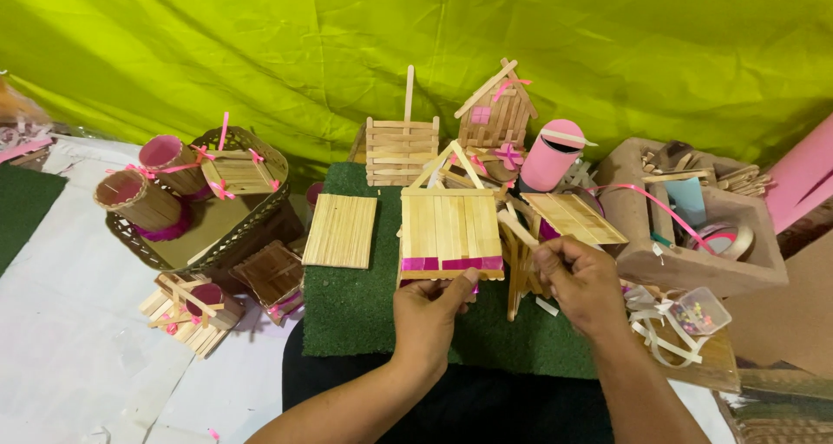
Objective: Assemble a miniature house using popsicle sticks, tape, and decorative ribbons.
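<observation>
From the head view, at frame centre, your left hand (431,310) pinches the lower edge of the stick house roof (450,229) on the green mat (347,310). Just right, your right hand (583,279) grips a loose wooden stick (518,227) beside it.

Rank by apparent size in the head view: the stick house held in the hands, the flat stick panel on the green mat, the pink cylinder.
1. Held stick house, though nearness may inflate it.
2. Flat stick panel.
3. Pink cylinder.
</observation>
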